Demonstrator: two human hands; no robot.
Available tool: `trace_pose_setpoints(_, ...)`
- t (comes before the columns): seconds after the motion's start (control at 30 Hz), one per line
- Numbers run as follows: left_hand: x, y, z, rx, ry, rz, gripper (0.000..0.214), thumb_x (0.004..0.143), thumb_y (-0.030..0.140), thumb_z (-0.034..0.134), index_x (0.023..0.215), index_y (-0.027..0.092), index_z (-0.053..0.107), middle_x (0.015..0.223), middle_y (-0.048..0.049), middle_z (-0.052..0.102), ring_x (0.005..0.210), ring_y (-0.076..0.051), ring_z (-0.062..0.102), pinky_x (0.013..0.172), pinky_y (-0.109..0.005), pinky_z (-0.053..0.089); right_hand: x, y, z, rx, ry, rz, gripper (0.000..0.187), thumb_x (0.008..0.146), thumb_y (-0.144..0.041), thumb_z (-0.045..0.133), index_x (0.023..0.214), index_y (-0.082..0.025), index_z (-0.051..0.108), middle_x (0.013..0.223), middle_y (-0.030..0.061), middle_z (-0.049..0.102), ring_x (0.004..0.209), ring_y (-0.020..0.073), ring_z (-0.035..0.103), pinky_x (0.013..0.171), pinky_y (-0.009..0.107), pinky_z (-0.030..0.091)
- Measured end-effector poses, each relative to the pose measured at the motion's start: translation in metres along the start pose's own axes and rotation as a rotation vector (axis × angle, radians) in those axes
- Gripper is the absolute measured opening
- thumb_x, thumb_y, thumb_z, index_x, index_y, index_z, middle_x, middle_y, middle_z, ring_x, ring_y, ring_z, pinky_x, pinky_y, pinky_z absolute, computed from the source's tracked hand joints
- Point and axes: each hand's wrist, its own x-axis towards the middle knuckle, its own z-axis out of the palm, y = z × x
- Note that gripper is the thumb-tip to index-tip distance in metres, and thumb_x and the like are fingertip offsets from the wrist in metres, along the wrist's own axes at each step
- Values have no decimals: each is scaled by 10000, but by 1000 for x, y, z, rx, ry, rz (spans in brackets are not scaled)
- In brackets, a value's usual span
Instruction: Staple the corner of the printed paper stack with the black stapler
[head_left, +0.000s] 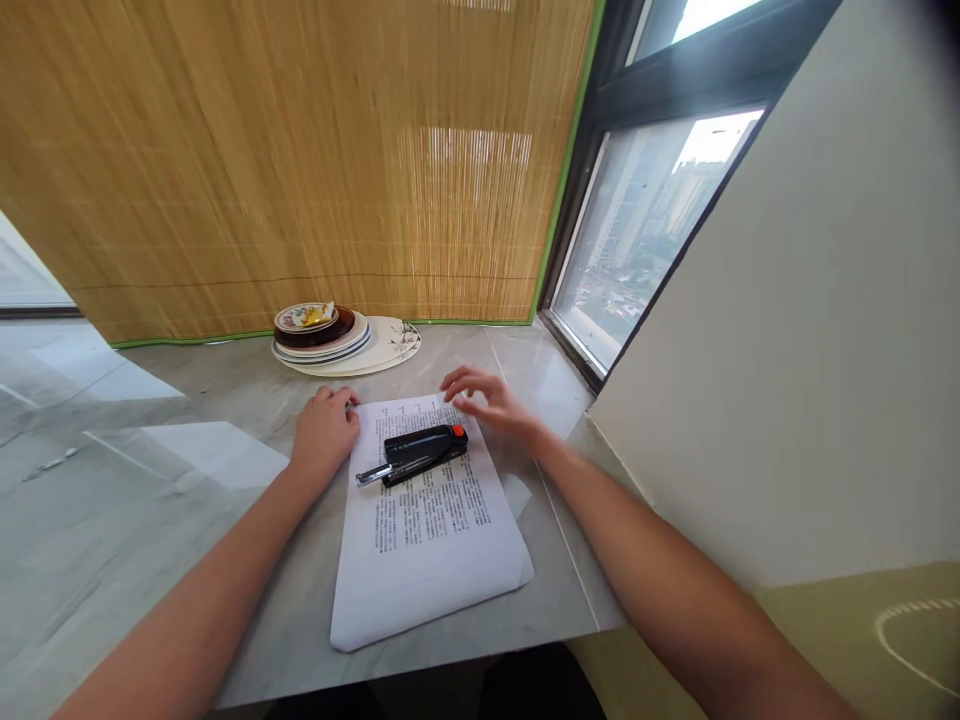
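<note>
A black stapler (pixel 424 452) with an orange-red patch at one end lies across a stack of printed paper sheets (pixel 431 575). Its silver staple track sticks out at the left. My left hand (pixel 328 425) rests on the counter against the stack's upper left edge, its fingers loosely bent and slightly apart, holding nothing that I can see. Over the upper right corner of the sheets is my right hand (pixel 489 402), with fingers spread and nothing between them. The stapler touches neither hand.
Several stacked plates (pixel 322 350) stand at the back of the grey marbled counter (pixel 187 410), a small yellow packet (pixel 319 315) on top. Behind them hangs a bamboo blind (pixel 300 160). A window (pixel 637 220) and white wall (pixel 787 320) bound the right side.
</note>
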Motion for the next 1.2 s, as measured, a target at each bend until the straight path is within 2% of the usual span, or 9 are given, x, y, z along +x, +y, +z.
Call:
trace_pose_setpoints(0.1,2,-4,3,-72,-3,-30,179,919,201,521,942,203,699,1037,-153,659,934,-339,659,882,-465,522,2,-20,19,129,-321,-129,491,851,-564,867,1197,-239,742,1243,77,747,1147,240,687,1028,391,552)
trace_pose_setpoints(0.17,3,-5,5,-137,23,-47,168,910,190,529,943,201,693,1035,-160,658,957,-354,657,924,-488,519,0,-25,29,91,-389,-140,581,812,-499,916,1282,-232,704,1209,74,765,1089,233,710,987,363,562)
trace_pose_setpoints(0.27,4,-1,6,-271,132,-30,207,911,169,519,994,196,707,1056,-165,652,1035,-368,639,1016,-513,490,-3,-23,39,56,-320,-100,426,873,-385,860,1243,-222,729,1141,65,798,1016,217,747,939,337,575)
trace_pose_setpoints(0.43,4,12,-5,-507,254,48,237,978,264,530,1057,186,740,1079,-144,654,1027,-323,627,955,-453,510,-3,-13,34,28,82,13,352,857,-370,836,1157,-204,759,1077,56,816,960,218,773,902,333,591)
trace_pose_setpoints(0.5,4,17,-8,-590,274,64,225,990,313,568,1065,195,744,1091,-126,673,1011,-296,629,927,-416,516,-1,-8,29,-56,171,46,323,838,-337,839,1127,-213,765,1058,48,819,955,223,775,904,343,585)
trace_pose_setpoints(0.73,-1,30,-7,-952,109,167,234,918,354,756,1107,218,781,1040,-70,763,938,-221,696,950,-349,545,-1,1,26,-145,87,63,300,827,-269,845,1111,-210,770,1040,42,817,941,213,761,905,335,545)
trace_pose_setpoints(0.93,-4,32,-9,-681,53,460,125,951,349,757,983,250,826,919,-40,793,762,-176,629,686,-296,489,-1,3,26,-157,43,65,312,815,-255,860,1110,-195,777,1024,49,817,916,203,751,880,311,534)
trace_pose_setpoints(1.03,-3,30,-8,-647,15,580,110,975,321,746,982,248,828,991,-39,823,771,-161,638,686,-288,500,-1,4,24,-128,53,64,318,806,-243,865,1109,-191,781,1020,47,820,920,203,755,877,303,533)
trace_pose_setpoints(1.2,-3,29,-9,-614,16,628,112,976,320,753,970,248,838,983,-32,831,733,-148,622,668,-286,508,-1,3,24,-109,34,62,305,808,-232,866,1099,-191,784,1030,48,817,929,207,753,876,306,529)
